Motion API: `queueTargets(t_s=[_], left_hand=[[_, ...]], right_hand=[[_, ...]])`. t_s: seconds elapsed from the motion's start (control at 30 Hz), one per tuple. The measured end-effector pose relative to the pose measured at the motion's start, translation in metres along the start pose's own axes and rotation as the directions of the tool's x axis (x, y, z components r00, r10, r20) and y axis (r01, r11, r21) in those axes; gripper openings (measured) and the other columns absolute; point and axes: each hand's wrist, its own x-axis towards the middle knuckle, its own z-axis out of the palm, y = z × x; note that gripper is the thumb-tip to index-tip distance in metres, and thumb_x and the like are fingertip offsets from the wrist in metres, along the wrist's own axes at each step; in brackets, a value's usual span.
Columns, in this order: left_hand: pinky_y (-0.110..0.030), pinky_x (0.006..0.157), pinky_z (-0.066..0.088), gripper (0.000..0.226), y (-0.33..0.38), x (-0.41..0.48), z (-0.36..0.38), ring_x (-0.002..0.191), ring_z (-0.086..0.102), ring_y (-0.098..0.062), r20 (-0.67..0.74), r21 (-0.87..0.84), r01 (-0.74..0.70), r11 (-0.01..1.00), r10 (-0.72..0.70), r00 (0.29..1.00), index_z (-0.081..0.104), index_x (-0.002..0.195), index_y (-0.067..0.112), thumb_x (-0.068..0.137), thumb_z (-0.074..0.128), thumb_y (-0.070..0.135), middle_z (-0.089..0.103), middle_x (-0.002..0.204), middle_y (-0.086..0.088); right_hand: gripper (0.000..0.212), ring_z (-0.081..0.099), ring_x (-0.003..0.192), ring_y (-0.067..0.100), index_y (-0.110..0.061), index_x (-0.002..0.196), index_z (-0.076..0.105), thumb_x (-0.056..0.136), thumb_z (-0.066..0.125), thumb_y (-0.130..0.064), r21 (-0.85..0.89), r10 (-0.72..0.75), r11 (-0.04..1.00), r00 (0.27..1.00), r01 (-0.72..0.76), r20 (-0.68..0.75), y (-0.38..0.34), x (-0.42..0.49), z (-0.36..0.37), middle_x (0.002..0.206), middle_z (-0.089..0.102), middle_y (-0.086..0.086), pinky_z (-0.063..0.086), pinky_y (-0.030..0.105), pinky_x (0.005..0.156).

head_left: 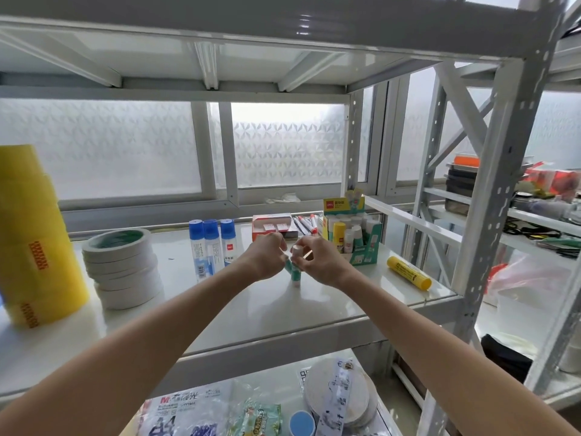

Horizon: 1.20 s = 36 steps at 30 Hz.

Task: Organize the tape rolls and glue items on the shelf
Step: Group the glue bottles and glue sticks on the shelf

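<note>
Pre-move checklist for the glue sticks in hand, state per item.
1. Grip: left hand and right hand both pinch the green glue sticks: ok.
2. Free slot in the display box: cannot tell, sticks crowd it.
3. Way from the hands to the box: ok, nothing stands between.
4. Yellow glue stick lies loose near the right edge of the shelf: not ok, may roll.
5. White tape stack sits staggered: not ok.
</note>
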Motion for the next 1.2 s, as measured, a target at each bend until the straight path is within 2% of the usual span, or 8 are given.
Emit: queueTargets(t_s=[0.17,0.4,0.63,0.77,0.87,0.97,1.07,1.2], left_hand=[[-0.038,0.079,0.055,0.013,0.009,0.011,0.004,0.084,0.06,-0.024,-0.031,-0.006,-0.033,0.999,0.032,0.999,0.068,0.096,0.001,0.088,0.062,0.008,0.065,0.093,-0.011],[-0.029,0.064,0.044,0.009,0.044,0.022,0.024,0.084,0.064,-0.026,-0.026,0.059,-0.09,0.994,0.091,0.995,0.066,0.083,0.006,0.077,0.07,0.012,0.068,0.087,-0.009],[-0.032,0.08,0.048,0.032,0.04,0.02,0.062,0.097,0.06,-0.026,0.078,0.067,-0.095,0.993,0.089,0.993,0.067,0.106,0.007,0.081,0.071,0.026,0.062,0.11,-0.011],[-0.033,0.086,0.049,0.043,0.035,0.024,0.057,0.104,0.056,-0.023,0.139,-0.002,-0.071,0.997,0.071,0.988,0.063,0.115,0.008,0.078,0.076,0.025,0.06,0.116,-0.008],[-0.034,0.087,0.053,0.037,0.039,0.032,0.048,0.102,0.06,-0.023,0.08,-0.015,-0.086,0.996,0.087,0.993,0.062,0.117,0.007,0.08,0.066,0.008,0.063,0.117,-0.009],[-0.034,0.088,0.053,0.033,0.049,0.05,0.041,0.101,0.062,-0.024,-0.037,0.016,-0.126,0.992,0.127,0.991,0.063,0.115,0.006,0.082,0.059,0.005,0.067,0.113,-0.008],[-0.035,0.081,0.054,0.031,0.066,0.067,0.038,0.095,0.063,-0.025,-0.066,0.06,-0.153,0.986,0.157,0.985,0.06,0.116,0.006,0.085,0.059,0.012,0.067,0.107,-0.009],[-0.038,0.075,0.054,0.022,0.084,0.075,0.042,0.089,0.063,-0.029,-0.04,0.15,-0.162,0.975,0.17,0.985,0.056,0.111,0.004,0.09,0.057,0.013,0.065,0.099,-0.012]], right_hand=[[0.023,0.061,0.079,0.015,-0.006,0.106,0.06,0.086,0.069,-0.012,-0.067,-0.022,0.998,0.995,0.015,-0.095,0.009,-0.006,-0.015,0.087,0.061,0.001,0.042,0.01,0.062],[0.018,0.068,0.085,0.018,-0.012,0.097,0.062,0.082,0.069,-0.007,-0.18,-0.017,0.984,0.996,0.001,-0.088,0.035,-0.02,-0.037,0.091,0.069,0.004,0.058,0.031,0.079],[0.025,0.064,0.1,0.023,-0.018,0.113,0.062,0.089,0.056,-0.021,-0.284,0.026,0.959,0.997,-0.006,0.067,0.053,-0.034,-0.026,0.11,0.069,0.006,0.053,0.037,0.087],[0.003,0.06,0.074,0.017,-0.012,0.085,0.059,0.085,0.057,-0.01,-0.342,-0.064,0.94,0.987,0.01,-0.146,0.063,-0.043,-0.049,0.085,0.062,0.002,0.051,0.025,0.066],[0.003,0.054,0.072,0.016,-0.012,0.09,0.053,0.088,0.054,-0.012,-0.443,0.083,0.87,0.952,-0.214,-0.296,0.077,-0.05,-0.079,0.085,0.053,0.0,0.042,0.024,0.063],[0.031,0.052,0.099,0.022,-0.011,0.116,0.049,0.091,0.054,-0.029,-0.573,0.337,0.703,0.907,-0.421,-0.252,0.092,-0.055,-0.099,0.108,0.052,0.006,0.044,0.031,0.082],[0.04,0.054,0.107,0.024,-0.011,0.12,0.051,0.091,0.057,-0.038,-0.604,0.465,0.638,0.864,-0.478,-0.192,0.102,-0.057,-0.099,0.115,0.056,0.007,0.044,0.033,0.086],[0.021,0.059,0.096,0.026,-0.011,0.108,0.058,0.092,0.054,-0.023,-0.596,0.486,0.634,0.853,-0.493,-0.189,0.107,-0.056,-0.097,0.106,0.06,0.008,0.045,0.033,0.075]])
